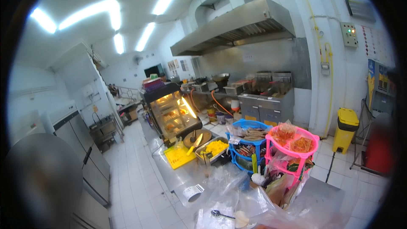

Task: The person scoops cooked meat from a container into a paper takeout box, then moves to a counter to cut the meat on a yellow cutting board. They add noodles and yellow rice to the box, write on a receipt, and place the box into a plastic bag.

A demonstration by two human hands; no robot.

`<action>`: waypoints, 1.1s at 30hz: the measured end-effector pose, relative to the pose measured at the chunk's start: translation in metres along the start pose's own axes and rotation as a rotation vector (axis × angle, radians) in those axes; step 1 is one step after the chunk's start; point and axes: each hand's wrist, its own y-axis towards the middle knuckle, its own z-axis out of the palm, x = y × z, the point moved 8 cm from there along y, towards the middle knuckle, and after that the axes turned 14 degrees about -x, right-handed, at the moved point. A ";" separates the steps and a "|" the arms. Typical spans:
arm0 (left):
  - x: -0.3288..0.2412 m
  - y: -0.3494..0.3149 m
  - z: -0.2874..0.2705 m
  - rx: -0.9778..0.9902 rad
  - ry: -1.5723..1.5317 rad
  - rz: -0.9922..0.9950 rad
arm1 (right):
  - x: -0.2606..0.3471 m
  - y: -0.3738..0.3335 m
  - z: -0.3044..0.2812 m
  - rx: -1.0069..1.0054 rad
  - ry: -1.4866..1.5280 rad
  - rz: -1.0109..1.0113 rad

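Note:
Neither of my hands shows in the head view. On the steel worktable (163, 163) stands a yellow cutting board (177, 157) with chopped yellow pieces on it. A knife with a yellow handle (194, 145) lies next to a round wooden chopping block (204, 135). Beside it, a metal tray (221, 157) holds more yellow pieces. Clear plastic bags (229, 180) cover much of the near end, where a dark spoon (222, 215) rests on white plastic. Blue tiered baskets (250, 124) and pink tiered baskets (316, 144) hold packed food.
A lit glass food display case (171, 112) stands farther along the table. Fryers (271, 101) line the back wall under a steel hood (237, 25). A yellow bin (345, 131) stands at right, a steel refrigerator (85, 152) at left. A blurred dark shape (38, 182) covers the lower left.

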 end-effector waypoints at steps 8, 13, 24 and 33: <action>-0.151 -0.063 -0.078 -0.118 -0.343 0.502 | -0.035 -0.075 0.065 0.296 0.138 -0.003; -0.201 -0.132 -0.129 -0.359 -0.247 0.561 | -0.087 -0.153 0.078 0.396 0.002 0.184; -0.275 -0.264 -0.346 -0.659 -0.213 0.752 | -0.237 -0.310 0.130 1.088 -0.943 -0.026; -0.298 -0.319 -0.297 -0.191 0.707 0.381 | -0.280 -0.539 0.239 1.811 -0.291 0.137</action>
